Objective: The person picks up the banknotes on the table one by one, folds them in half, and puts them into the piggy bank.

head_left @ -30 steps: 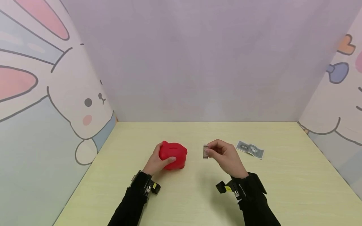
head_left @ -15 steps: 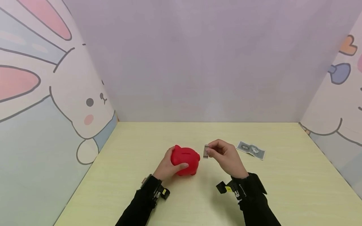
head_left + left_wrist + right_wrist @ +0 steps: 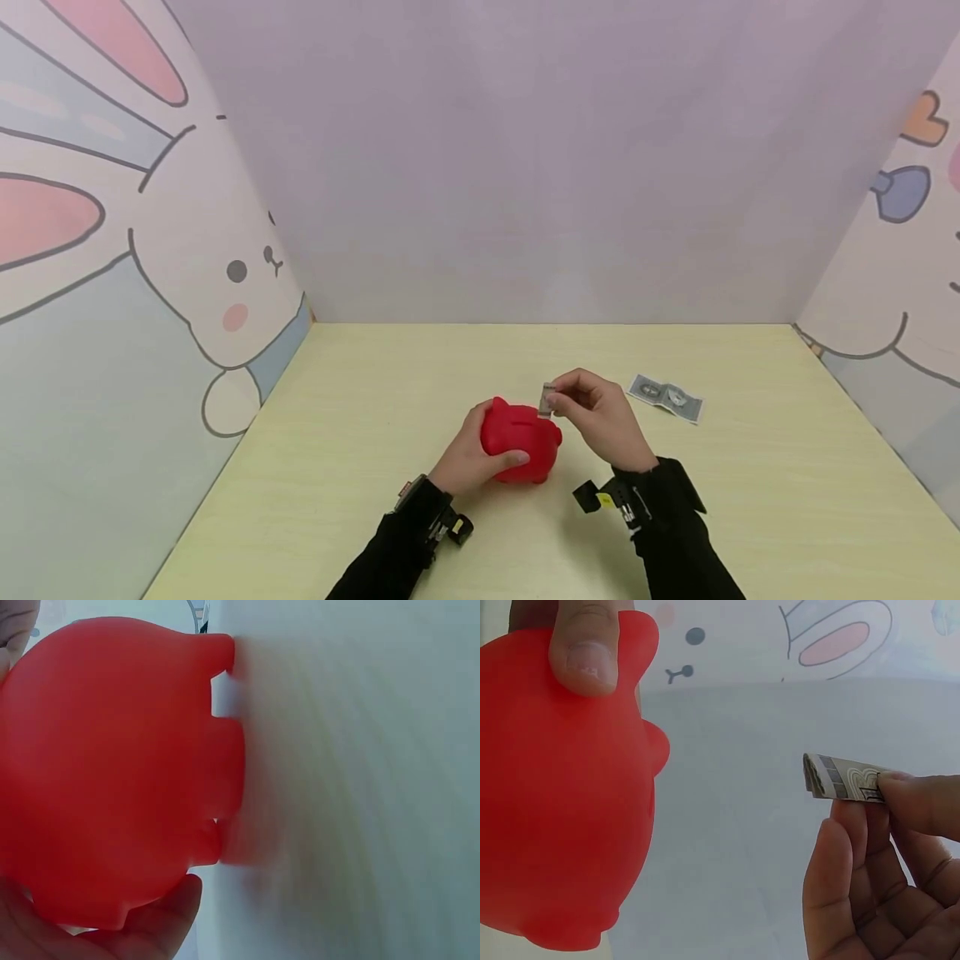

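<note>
A red piggy bank (image 3: 528, 442) is in the middle of the table, a coin slot on its top. My left hand (image 3: 471, 457) grips it from the left, thumb across the near side. Its feet are close to the tabletop in the left wrist view; whether they touch is hard to tell. A tightly folded banknote (image 3: 847, 778) is pinched between the thumb and fingers of my right hand (image 3: 603, 421). In the right wrist view, a gap separates the folded note from the piggy bank (image 3: 562, 795).
Another banknote (image 3: 666, 398), creased but unfolded, lies on the pale yellow table (image 3: 750, 475) behind and right of my right hand. A plain curtain-like wall (image 3: 547, 167) stands behind the table. Panels with cartoon rabbit drawings (image 3: 232, 317) flank it.
My left hand has brought the piggy bank rightward and nearer to me, close to the folded banknote. My right hand has stayed almost still, holding the note.
</note>
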The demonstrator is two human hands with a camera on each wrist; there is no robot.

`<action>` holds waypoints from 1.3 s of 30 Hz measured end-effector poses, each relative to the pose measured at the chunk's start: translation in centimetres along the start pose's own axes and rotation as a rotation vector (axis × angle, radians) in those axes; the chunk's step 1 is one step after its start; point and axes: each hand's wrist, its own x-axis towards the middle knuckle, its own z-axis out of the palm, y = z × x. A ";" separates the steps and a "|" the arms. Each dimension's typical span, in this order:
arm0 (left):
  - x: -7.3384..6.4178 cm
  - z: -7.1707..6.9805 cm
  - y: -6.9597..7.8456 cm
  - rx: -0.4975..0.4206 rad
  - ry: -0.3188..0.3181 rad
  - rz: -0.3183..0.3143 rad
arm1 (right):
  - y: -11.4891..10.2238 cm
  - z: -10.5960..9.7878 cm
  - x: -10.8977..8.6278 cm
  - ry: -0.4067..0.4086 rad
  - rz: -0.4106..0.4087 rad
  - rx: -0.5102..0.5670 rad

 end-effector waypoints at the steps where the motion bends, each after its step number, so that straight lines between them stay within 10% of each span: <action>1: -0.1 0.1 0.0 -0.002 -0.003 0.002 | 0.0 0.0 0.0 0.002 0.003 -0.005; 39: -0.5 1.2 0.4 0.045 0.000 0.016 | 2.6 2.1 0.6 -0.088 0.033 -0.156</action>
